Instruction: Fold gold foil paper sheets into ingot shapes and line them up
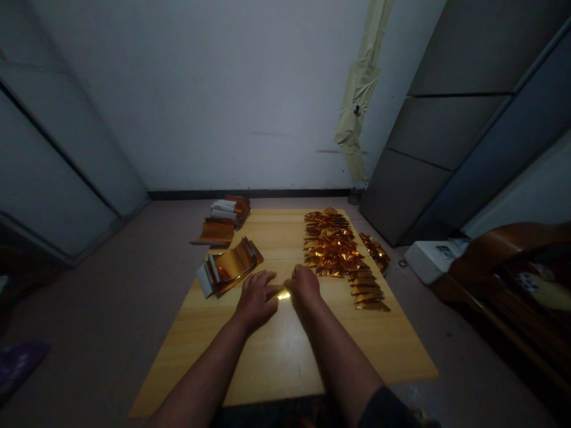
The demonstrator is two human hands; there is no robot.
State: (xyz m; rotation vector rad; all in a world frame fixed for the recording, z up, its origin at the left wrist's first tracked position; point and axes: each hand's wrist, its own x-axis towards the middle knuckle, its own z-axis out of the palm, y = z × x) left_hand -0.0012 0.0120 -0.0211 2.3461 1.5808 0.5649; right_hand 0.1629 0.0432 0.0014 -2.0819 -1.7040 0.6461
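A small piece of gold foil paper [284, 295] lies between my hands on the wooden table, catching bright light. My left hand [257, 300] is at its left end, with thumb and index finger on the paper and the other fingers stretched forward. At the right end my right hand [304, 286] is closed, its fingers curled in on the paper's edge. My hands partly cover the paper, so its full shape is hidden. Left of my hands lies a curved stack of gold foil sheets [234, 263]. To the right are rows of folded gold foil pieces [332, 244].
More foil sheets [216, 232] and a white-edged bundle [229, 208] sit at the table's far left corner. Further folded pieces [376, 252] lie beyond the right edge of the wooden table [276, 356]. A white box [430, 261] and wooden furniture [504, 267] stand at right.
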